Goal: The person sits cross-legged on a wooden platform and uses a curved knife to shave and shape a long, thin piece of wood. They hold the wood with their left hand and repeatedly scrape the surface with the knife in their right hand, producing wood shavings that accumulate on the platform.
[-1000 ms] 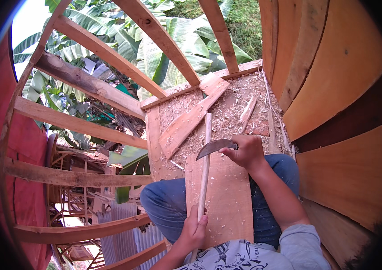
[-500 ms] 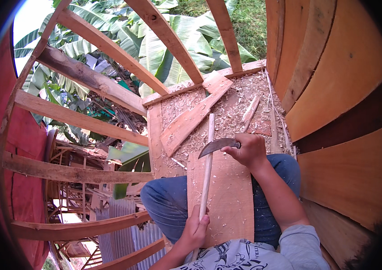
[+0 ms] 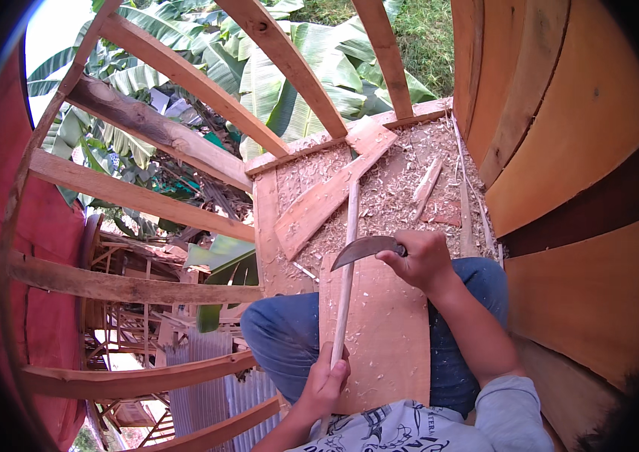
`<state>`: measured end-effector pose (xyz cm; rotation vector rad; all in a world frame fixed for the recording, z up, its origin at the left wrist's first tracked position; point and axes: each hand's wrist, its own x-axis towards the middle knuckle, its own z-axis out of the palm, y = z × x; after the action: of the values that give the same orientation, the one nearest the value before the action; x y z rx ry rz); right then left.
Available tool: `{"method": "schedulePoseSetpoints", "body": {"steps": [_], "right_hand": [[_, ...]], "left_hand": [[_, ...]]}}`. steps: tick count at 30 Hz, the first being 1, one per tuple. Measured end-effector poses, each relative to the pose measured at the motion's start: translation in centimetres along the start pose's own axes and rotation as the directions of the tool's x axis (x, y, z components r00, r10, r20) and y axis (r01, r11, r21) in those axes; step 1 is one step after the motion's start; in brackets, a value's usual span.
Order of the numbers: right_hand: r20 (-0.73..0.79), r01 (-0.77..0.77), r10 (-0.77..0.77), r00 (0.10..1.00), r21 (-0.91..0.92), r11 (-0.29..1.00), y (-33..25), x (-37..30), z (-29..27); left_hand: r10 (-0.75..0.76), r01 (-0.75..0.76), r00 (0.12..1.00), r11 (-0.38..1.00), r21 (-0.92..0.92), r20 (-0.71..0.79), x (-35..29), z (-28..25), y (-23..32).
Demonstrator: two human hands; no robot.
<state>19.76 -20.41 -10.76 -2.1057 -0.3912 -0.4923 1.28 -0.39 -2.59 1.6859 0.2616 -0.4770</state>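
Note:
Low in the view, my left hand is wrapped round the lower part of a pale wooden stick, which points away from me. My right hand grips the dark handle of a knife with a curved blade. The blade lies across the upper half of the stick, its tip pointing left. Beneath both is a flat wooden board resting on my lap, with a few shavings on it. The stick's lower end is hidden by my left hand and shirt.
Wood shavings cover the floor ahead, around a shaped plank and a smaller wood piece. Wooden slats form an open railing at left, with banana leaves beyond. A plank wall stands close on my right.
The whole view has shifted slightly, so the scene sits a little further right. Both hands keep their grips, and the blade stays at nearly the same place on the stick.

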Motion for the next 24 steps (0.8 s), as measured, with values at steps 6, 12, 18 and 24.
{"method": "schedulePoseSetpoints", "body": {"steps": [6,12,18,24], "right_hand": [[-0.022,-0.1,0.099,0.995,-0.085,0.991,2.0,0.7,-0.2],[0.038,-0.034,0.033,0.999,0.029,0.999,-0.2,-0.2,0.0],[0.134,-0.091,0.082,0.988,0.064,0.994,-0.1,0.5,-0.7],[0.049,-0.28,0.278,0.959,0.054,0.958,0.9,1.2,-0.3]], "left_hand": [[0.029,-0.029,1.0,0.997,0.071,0.001,-0.4,0.4,0.0],[-0.011,0.01,1.0,1.0,0.02,0.027,-0.1,0.9,-0.1],[-0.038,0.041,0.997,0.998,-0.042,0.066,0.2,0.5,-0.7],[-0.034,0.035,0.998,0.999,-0.01,0.048,0.2,0.6,-0.4]]}}
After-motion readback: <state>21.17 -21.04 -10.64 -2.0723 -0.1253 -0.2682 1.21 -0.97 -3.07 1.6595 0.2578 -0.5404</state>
